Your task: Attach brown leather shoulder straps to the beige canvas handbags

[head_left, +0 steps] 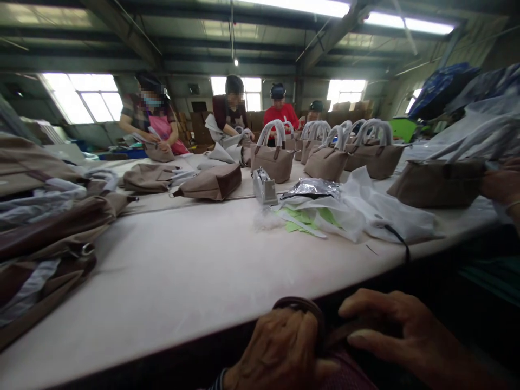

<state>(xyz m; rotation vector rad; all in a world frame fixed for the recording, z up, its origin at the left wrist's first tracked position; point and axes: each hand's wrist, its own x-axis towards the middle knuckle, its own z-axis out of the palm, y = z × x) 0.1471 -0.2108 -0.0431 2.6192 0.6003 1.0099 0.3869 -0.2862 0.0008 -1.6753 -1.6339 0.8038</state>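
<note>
At the front edge of the table, my left hand [280, 344] is closed around a coiled dark brown strap [303, 302], whose loop shows above the knuckles. My right hand [394, 325] is just to the right, thumb and fingers pinching what looks like the strap's loose end; shadow hides part of it. Beyond my hands lies the pale tabletop [182, 271]. A white tape dispenser [265, 187] stands farther back, beside green paper scraps [303, 219] and crumpled clear plastic [365, 211].
Taupe handbags with wrapped handles, one being this handbag [274, 162], stand along the back. A pile of brown bags [49, 227] fills the left side. Several co-workers sit or stand across the table. At right, another person's hand [499, 184] touches a bag [439, 184].
</note>
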